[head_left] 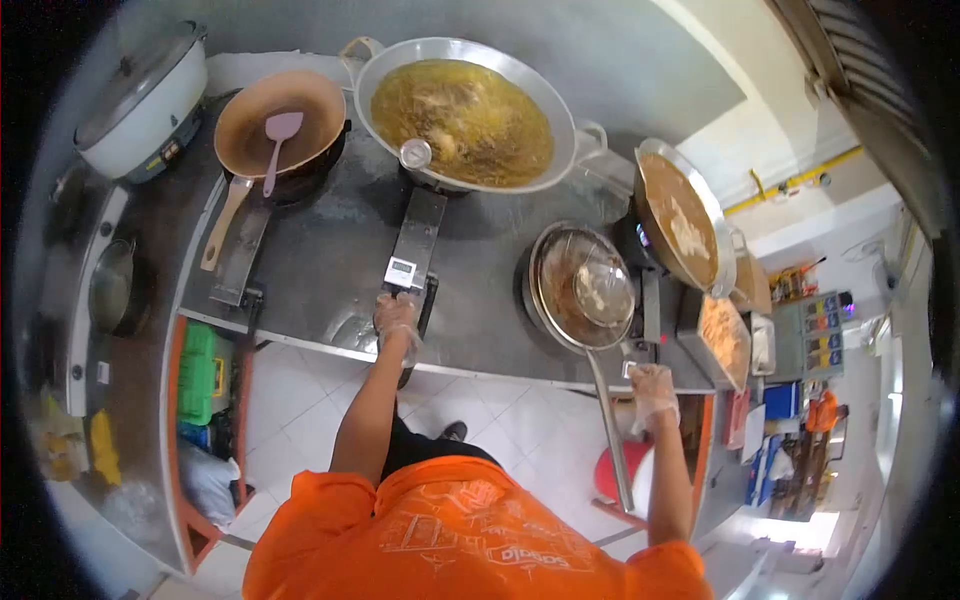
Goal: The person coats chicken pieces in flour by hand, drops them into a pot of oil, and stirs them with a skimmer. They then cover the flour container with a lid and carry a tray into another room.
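My left hand [397, 318], in a clear plastic glove, has its fingers curled at the front end of the middle burner [418, 235]. A small white digital timer [401, 271] sits right above those fingers; what they grip is hidden. Behind it, a large wok [480, 48] of bubbling oil holds frying pieces, with a round dial thermometer [415, 153] at its near rim. My right hand [655, 392], also gloved, is at the counter's front edge beside another small timer [628, 369]. Left of it, a long-handled strainer [566, 275] lies over a dark pan, its handle past the edge.
A brown pan [232, 130] with a pink spatula [281, 135] stands back left, near a white lidded pot [150, 110]. At right are a second wok of brownish oil [665, 190] and a tray of fried food [720, 335]. A person in orange [824, 412] is far right.
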`<state>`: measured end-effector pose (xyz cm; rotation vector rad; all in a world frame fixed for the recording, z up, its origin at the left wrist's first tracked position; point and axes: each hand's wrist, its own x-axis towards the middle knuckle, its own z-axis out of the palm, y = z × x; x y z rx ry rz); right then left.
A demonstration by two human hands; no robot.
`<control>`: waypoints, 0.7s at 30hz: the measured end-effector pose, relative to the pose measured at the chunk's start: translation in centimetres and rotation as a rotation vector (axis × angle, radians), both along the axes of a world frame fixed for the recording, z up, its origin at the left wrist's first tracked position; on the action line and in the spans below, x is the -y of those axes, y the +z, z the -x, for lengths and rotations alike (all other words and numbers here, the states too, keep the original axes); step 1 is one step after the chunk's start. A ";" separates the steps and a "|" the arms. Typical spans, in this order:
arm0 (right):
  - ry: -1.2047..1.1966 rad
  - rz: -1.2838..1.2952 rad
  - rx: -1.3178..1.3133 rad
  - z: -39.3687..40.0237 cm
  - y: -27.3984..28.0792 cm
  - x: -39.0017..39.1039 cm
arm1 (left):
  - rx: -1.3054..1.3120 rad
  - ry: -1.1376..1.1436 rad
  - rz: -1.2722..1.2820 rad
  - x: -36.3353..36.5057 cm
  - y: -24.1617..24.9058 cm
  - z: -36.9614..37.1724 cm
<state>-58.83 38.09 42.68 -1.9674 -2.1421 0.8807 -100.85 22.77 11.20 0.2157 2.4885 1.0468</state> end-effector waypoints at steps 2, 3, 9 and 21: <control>0.067 -0.044 -0.112 -0.4 -0.7 -0.2 | 0.157 0.173 -0.145 -0.5 -2.4 0.0; 0.001 0.004 -0.144 -0.9 -1.1 -0.6 | -0.077 -0.128 -0.059 -0.5 -6.0 0.8; 0.044 -0.017 -0.104 -4.6 -3.8 -2.9 | 0.299 0.185 -0.406 0.2 3.3 -0.7; 0.079 0.021 -0.183 -7.2 -5.1 -4.4 | 0.396 0.243 -0.635 0.9 1.7 -0.8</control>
